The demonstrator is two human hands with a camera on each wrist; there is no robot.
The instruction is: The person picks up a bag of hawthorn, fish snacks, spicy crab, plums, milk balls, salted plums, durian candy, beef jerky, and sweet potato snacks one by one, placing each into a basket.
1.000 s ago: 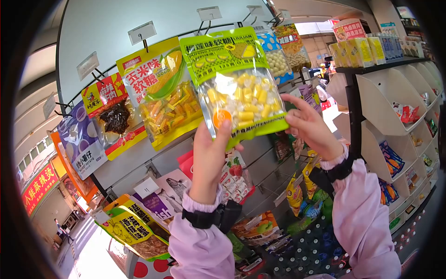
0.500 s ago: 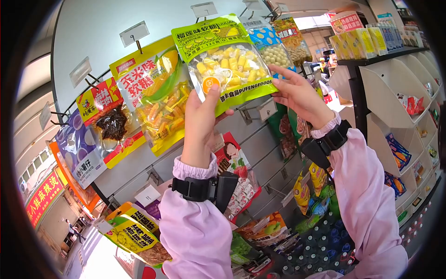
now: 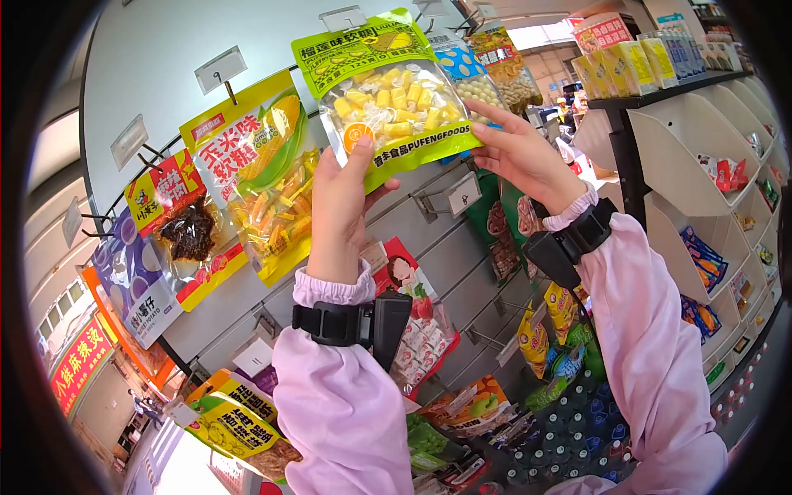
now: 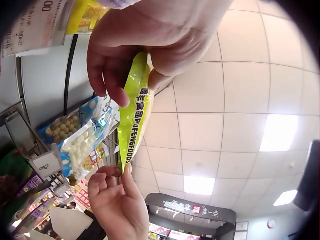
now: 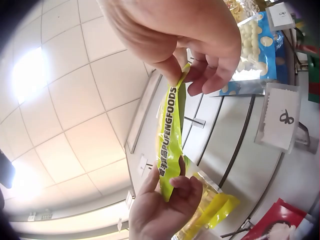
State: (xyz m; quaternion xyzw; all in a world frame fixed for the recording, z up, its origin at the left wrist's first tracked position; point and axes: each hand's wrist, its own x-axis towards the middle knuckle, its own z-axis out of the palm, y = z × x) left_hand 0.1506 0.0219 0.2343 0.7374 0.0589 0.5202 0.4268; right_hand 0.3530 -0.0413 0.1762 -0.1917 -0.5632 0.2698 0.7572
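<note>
In the head view, a green-topped clear bag of yellow candies (image 3: 394, 99) is held up before the rack, its front facing the camera. The left hand (image 3: 338, 206) grips its lower left corner, thumb on the front near an orange sticker. At the lower right corner the right hand (image 3: 528, 157) pinches the edge between thumb and fingers. Both wrist views show the bag's green bottom edge (image 4: 132, 120) between the two hands. Left of it in the head view hangs a yellow corn candy bag (image 3: 256, 177).
Dried-meat bags (image 3: 188, 227) and a purple bag (image 3: 136, 272) hang at the left. Price tags (image 3: 221, 69) stick out on hooks. Bottles (image 3: 553, 437) stand below right; white bins (image 3: 685, 148) and a dark shelf (image 3: 685, 87) line the right side.
Both hands and the candy bag have moved up and to the left in the head view. The rack's items have shifted leftward too. Both hands keep their hold.
</note>
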